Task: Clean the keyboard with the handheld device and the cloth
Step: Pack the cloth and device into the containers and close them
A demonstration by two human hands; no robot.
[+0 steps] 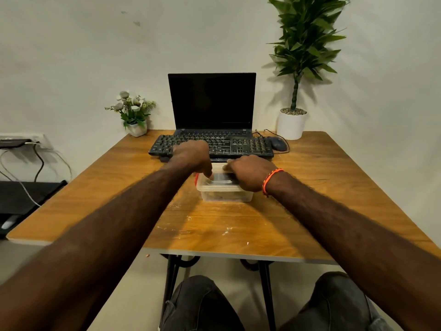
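Clear plastic container point(226, 193) under both outstretched arms, left hand point(194, 156) and right hand point(250, 174) gripping its lid point(220, 179)

On my feed: a black keyboard point(212, 145) and black laptop point(212, 101) on a wood-grain brown table point(310, 177), a clear box point(226, 194), an orange wristband point(270, 181), a white pot point(291, 125) under green leaves point(307, 39), and white flowers point(130, 103).

Both forearms are bare and hairy, no sleeves showing. An orange braided wristband point(272, 181) circles the right wrist. Dark grey jeans point(205, 304) cover the knees.
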